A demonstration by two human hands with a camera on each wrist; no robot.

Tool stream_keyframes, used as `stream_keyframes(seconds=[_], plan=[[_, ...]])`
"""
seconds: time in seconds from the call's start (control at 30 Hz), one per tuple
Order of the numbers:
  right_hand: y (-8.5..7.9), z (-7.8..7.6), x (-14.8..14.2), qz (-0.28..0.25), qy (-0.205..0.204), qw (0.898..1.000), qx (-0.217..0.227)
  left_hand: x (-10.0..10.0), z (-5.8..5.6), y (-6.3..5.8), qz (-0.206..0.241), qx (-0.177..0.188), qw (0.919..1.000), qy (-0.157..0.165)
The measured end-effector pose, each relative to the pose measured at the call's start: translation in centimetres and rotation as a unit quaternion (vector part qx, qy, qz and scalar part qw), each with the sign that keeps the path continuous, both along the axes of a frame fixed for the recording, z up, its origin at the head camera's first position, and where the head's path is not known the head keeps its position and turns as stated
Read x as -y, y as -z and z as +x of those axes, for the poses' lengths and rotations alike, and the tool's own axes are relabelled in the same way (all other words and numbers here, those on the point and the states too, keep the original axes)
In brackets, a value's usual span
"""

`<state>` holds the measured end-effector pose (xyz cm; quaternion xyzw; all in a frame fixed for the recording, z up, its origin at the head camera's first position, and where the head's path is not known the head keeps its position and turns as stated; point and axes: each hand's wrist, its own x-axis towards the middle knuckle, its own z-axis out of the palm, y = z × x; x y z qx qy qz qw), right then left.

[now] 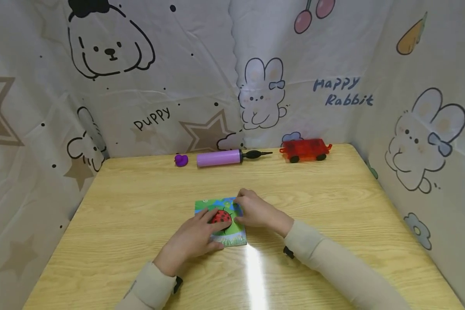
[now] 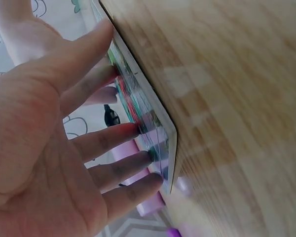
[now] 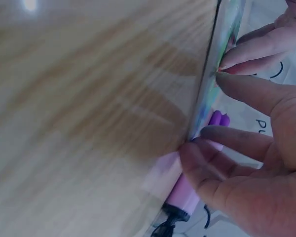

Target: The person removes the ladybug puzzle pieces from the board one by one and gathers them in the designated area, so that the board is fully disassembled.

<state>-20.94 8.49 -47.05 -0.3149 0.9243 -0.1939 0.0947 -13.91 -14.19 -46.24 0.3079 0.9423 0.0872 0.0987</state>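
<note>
Sleeves (image 1: 337, 258) lead to your L hand (image 1: 193, 234), spread on ladybug board (image 1: 235, 238), & R hand (image 1: 257, 211), curled on its far-R corner; board looks whole, prob. only aligning remains.

Look at that, the left hand's (image 1: 193, 236) fingers hide the ladybug board's (image 1: 237, 234) lower left corner! The right hand's (image 1: 257, 211) fingers mask its upper right! Behind the left fingers, the pump (image 2: 151, 204) blurs, partly covered; below them, the frame crops a purple toy (image 2: 173, 232)!

We find the head view facing forward-down from above; both wrist views, low, close, tilted sideways, share the ladybug board (image 1: 222, 215).
</note>
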Motion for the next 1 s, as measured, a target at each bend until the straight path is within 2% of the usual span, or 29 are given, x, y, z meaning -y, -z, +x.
stream_keyframes(seconds=[0.27,0.4,0.67,0.83,1.0], plan=[[-1.0,-0.3,2.1,0.046,0.045,0.998,0.019,0.0,0.2,0.0,0.012,0.028,0.9993,-0.021],[-1.6,-0.7,3.0,0.072,0.055,0.996,0.025,-0.1,0.5,0.1,0.017,0.028,0.9990,-0.030],[-2.3,-1.4,3.2,0.070,0.085,0.992,0.060,-0.4,0.5,-0.1,0.003,0.036,0.9985,-0.041],[-2.0,-1.8,2.9,0.067,0.090,0.991,0.071,-0.6,0.4,-0.3,-0.026,0.036,0.9982,-0.041],[-1.7,-1.8,2.7,0.061,0.094,0.991,0.074,-0.7,0.3,-0.3,-0.028,0.043,0.9980,-0.038]])
